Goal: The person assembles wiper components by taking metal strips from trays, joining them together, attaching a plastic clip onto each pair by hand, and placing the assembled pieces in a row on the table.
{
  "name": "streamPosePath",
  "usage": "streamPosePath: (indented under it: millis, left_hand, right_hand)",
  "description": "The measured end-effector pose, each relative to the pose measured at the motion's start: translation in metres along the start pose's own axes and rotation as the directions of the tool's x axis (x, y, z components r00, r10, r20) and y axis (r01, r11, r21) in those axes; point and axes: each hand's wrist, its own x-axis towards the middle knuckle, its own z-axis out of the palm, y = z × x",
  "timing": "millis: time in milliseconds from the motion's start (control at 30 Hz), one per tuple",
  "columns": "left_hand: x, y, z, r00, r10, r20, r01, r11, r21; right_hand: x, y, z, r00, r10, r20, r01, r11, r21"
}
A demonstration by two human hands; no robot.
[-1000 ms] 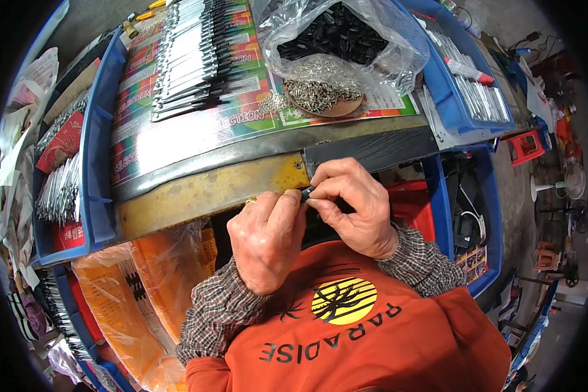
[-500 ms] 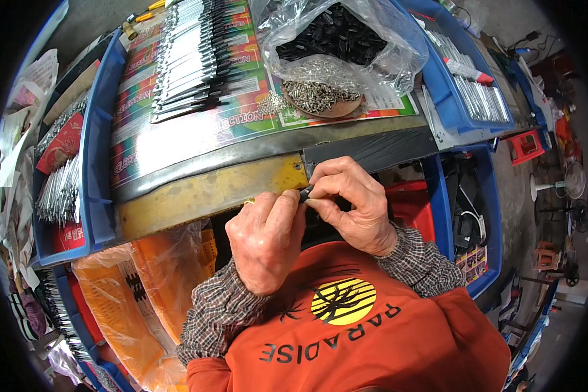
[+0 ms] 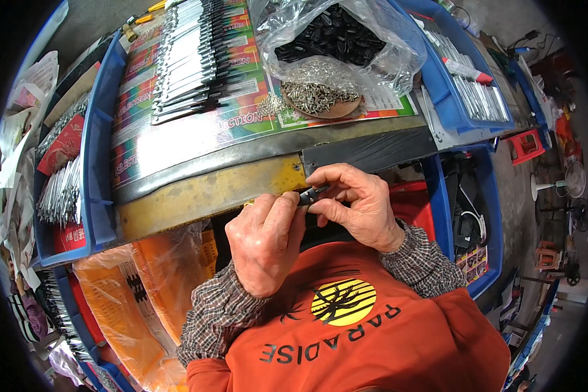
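Note:
Near the table's front edge, a small black plastic piece point(image 3: 309, 195) sits between my two hands, with a small bright spot on its side. My left hand point(image 3: 264, 238) is closed, pinching its left end between thumb and forefinger. From the other side my right hand point(image 3: 362, 206) has thumb and curled fingers closed on its right end. The fingers hide part of the piece. Beyond the hands, a heap of tiny metal pins point(image 3: 320, 98) lies on a round brown plate. An open clear plastic bag point(image 3: 398, 62) behind it holds many similar black pieces point(image 3: 333, 36).
Metal strips with black ends point(image 3: 186, 62) lie in a long row on the colourful table sheet point(image 3: 137, 137). Blue bins of metal strips stand left point(image 3: 98, 157) and right point(image 3: 467, 111). Below the edge are an orange plastic-wrapped crate point(image 3: 170, 281) and another blue bin point(image 3: 493, 222).
My right fingers have shifted and loosened a little around the black piece, and more of it shows, now pointing to the right. My left hand has hardly moved.

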Motion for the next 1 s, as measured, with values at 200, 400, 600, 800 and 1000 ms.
streamPosePath:
  millis: [200, 400, 600, 800, 1000]
  left_hand:
    - [0.0, -0.001, -0.001, 1.0, -0.003, 0.004, 0.003, 1.0, -0.021]
    - [-0.001, -0.002, -0.002, 0.999, -0.019, 0.033, 0.021, 0.997, -0.067]
    - [-0.001, 0.001, -0.001, 1.0, -0.027, 0.011, 0.027, 0.998, -0.049]
    - [0.0, -0.009, -0.001, 0.996, 0.088, 0.005, -0.087, 0.994, -0.072]
    - [0.0, -0.013, -0.002, 0.994, 0.1, 0.048, -0.096, 0.992, -0.082]
  right_hand:
    - [0.002, -0.003, -0.004, 0.995, 0.069, 0.066, -0.069, 0.998, -0.01]
    - [0.006, 0.004, -0.012, 0.985, -0.008, 0.171, 0.017, 0.999, -0.048]
    - [0.002, 0.009, -0.006, 0.99, -0.113, 0.084, 0.116, 0.993, -0.036]
    - [-0.001, 0.014, -0.009, 0.99, -0.059, 0.127, 0.053, 0.997, 0.05]
    - [-0.002, 0.016, -0.006, 0.992, -0.014, 0.122, 0.002, 0.995, 0.098]
